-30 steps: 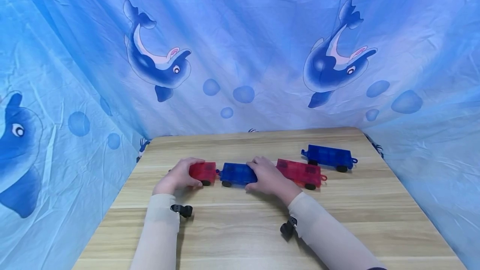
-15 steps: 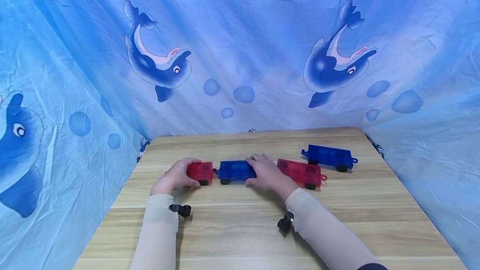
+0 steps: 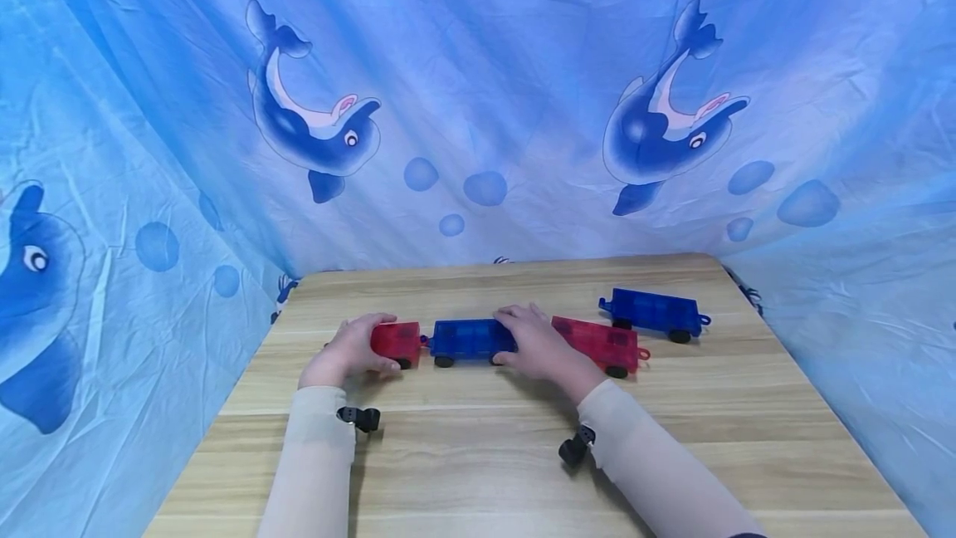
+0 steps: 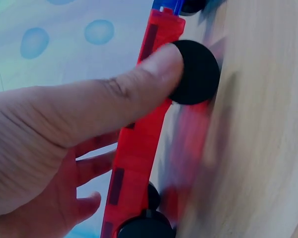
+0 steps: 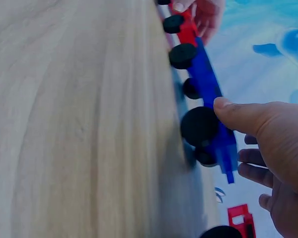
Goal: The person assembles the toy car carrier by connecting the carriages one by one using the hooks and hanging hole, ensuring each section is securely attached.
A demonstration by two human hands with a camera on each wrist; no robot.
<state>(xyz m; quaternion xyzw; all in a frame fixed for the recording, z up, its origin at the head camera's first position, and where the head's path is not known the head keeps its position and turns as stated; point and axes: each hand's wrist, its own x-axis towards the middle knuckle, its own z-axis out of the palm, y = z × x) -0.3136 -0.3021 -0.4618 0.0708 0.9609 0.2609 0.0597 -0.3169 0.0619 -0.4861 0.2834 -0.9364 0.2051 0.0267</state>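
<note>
On the wooden table (image 3: 478, 455) my left hand (image 3: 348, 353) grips a small red toy wagon (image 3: 398, 343) (image 4: 139, 144), thumb on its black wheel (image 4: 196, 73). Coupled to its right end stands a blue wagon (image 3: 466, 339) (image 5: 208, 94), and my right hand (image 3: 539, 344) (image 5: 268, 144) grips that wagon's right end, thumb by a wheel (image 5: 199, 126). Just behind my right hand lies a second red wagon (image 3: 603, 344) (image 5: 241, 220).
A second blue wagon (image 3: 654, 313) stands apart at the back right. A blue dolphin-print cloth (image 3: 478, 106) hangs behind and drapes both sides of the table. Bare wood stretches from the wagons to the near edge.
Both hands have rolled the red and blue wagons a little away from me, toward the back of the table. The other two wagons have not moved.
</note>
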